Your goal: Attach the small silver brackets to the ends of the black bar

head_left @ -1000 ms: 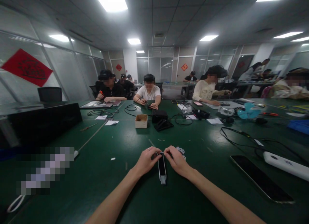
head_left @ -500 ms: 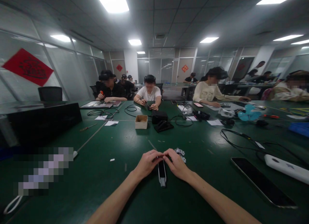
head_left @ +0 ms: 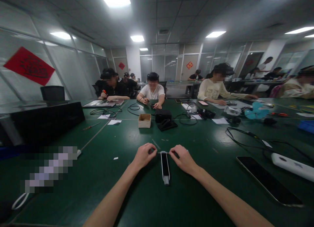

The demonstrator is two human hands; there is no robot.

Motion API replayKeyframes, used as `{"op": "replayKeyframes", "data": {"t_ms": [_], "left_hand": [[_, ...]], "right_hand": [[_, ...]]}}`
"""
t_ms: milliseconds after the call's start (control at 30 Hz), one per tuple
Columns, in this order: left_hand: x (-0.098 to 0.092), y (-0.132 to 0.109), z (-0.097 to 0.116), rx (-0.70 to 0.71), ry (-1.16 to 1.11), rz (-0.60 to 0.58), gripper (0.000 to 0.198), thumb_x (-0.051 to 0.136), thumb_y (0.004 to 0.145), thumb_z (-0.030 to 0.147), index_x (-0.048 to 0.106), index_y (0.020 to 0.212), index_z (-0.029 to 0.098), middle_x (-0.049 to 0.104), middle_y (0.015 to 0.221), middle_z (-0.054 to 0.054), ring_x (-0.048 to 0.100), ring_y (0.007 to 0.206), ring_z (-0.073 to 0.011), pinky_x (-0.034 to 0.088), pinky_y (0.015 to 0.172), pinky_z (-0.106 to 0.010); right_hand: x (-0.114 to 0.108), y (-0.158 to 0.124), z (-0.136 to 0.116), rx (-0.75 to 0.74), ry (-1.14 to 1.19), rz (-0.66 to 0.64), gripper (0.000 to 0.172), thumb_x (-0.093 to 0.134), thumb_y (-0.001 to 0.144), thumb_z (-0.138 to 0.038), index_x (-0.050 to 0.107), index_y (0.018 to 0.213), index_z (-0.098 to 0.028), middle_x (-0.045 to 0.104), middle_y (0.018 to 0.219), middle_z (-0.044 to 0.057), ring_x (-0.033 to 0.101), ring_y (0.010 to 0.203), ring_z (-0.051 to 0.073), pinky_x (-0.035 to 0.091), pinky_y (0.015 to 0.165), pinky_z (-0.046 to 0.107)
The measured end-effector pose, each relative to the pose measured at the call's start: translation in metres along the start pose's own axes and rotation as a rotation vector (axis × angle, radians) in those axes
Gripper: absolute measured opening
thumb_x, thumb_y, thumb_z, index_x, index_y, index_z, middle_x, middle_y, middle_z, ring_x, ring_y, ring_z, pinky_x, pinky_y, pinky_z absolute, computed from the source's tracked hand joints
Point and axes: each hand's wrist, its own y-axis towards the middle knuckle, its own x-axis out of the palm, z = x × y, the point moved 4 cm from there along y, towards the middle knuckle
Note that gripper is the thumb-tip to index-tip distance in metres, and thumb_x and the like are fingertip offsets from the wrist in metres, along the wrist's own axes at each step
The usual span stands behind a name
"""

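A slim device with a dark face and a white frame (head_left: 165, 165) lies lengthwise on the green table (head_left: 98, 178). A grey piece (head_left: 166, 180) sits at its near end. My left hand (head_left: 144, 156) is beside the device's far end on the left, thumb and fingertips pinched together. On the opposite side my right hand (head_left: 183, 159) makes a similar pinch close to the same end. Something thin and pale seems to run from the device's far end toward both pinches; it is too small to name. My right hand mostly hides some small pieces behind it.
A phone (head_left: 268, 180) and a white elongated case (head_left: 293, 166) lie at the right. Cables, a small box (head_left: 144, 121), a black case (head_left: 163, 116) and a blue fan (head_left: 256, 110) are farther back. A dark panel (head_left: 46, 125) stands left. Several people sit opposite.
My hands have moved apart from their meeting point over the device's far end, uncovering that end. The metallic pieces seen behind my right hand are now mostly hidden.
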Motion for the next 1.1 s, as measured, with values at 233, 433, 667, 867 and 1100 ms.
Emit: {"op": "replayKeyframes", "data": {"t_ms": [233, 433, 667, 867, 1100], "left_hand": [[0.007, -0.001, -0.016, -0.174, 0.049, -0.156, 0.013, 0.058, 0.081, 0.026, 0.066, 0.076, 0.018, 0.066, 0.076, -0.001, 0.059, 0.067, -0.0153, 0.042, 0.063, -0.024], [0.013, -0.002, -0.015, -0.180, 0.002, -0.235, 0.017, 0.056, 0.083, 0.031, 0.068, 0.084, 0.019, 0.068, 0.082, -0.001, 0.060, 0.071, -0.0154, 0.042, 0.066, -0.024], [0.014, -0.002, -0.014, -0.136, 0.015, -0.252, 0.016, 0.059, 0.083, 0.032, 0.068, 0.087, 0.020, 0.067, 0.081, 0.000, 0.059, 0.070, -0.0147, 0.042, 0.064, -0.023], [0.012, -0.003, -0.012, -0.117, 0.009, -0.210, 0.014, 0.058, 0.083, 0.030, 0.067, 0.087, 0.019, 0.066, 0.083, 0.000, 0.058, 0.070, -0.0147, 0.043, 0.066, -0.024], [0.013, -0.002, -0.009, -0.149, -0.093, -0.200, 0.012, 0.057, 0.082, 0.026, 0.067, 0.084, 0.019, 0.068, 0.083, 0.000, 0.060, 0.073, -0.0145, 0.045, 0.070, -0.024]], "right_hand": [[0.003, 0.000, 0.008, 0.003, -0.231, -0.102, 0.022, 0.045, 0.090, -0.025, 0.062, 0.101, -0.017, 0.062, 0.098, 0.008, 0.055, 0.085, 0.019, 0.045, 0.071, 0.031], [0.009, 0.000, 0.006, -0.006, -0.234, -0.151, 0.022, 0.043, 0.092, -0.023, 0.063, 0.100, -0.018, 0.062, 0.096, 0.008, 0.054, 0.086, 0.019, 0.044, 0.074, 0.032], [0.010, 0.000, 0.006, -0.009, -0.213, -0.147, 0.024, 0.043, 0.093, -0.025, 0.065, 0.098, -0.019, 0.063, 0.095, 0.008, 0.053, 0.086, 0.019, 0.044, 0.073, 0.033], [0.010, 0.000, 0.007, 0.009, -0.231, -0.156, 0.024, 0.042, 0.094, -0.026, 0.064, 0.098, -0.019, 0.063, 0.095, 0.007, 0.053, 0.087, 0.018, 0.044, 0.074, 0.031], [0.008, 0.000, 0.003, 0.029, -0.226, -0.173, 0.023, 0.043, 0.092, -0.022, 0.064, 0.099, -0.019, 0.063, 0.097, 0.006, 0.054, 0.087, 0.017, 0.044, 0.075, 0.031]]}}
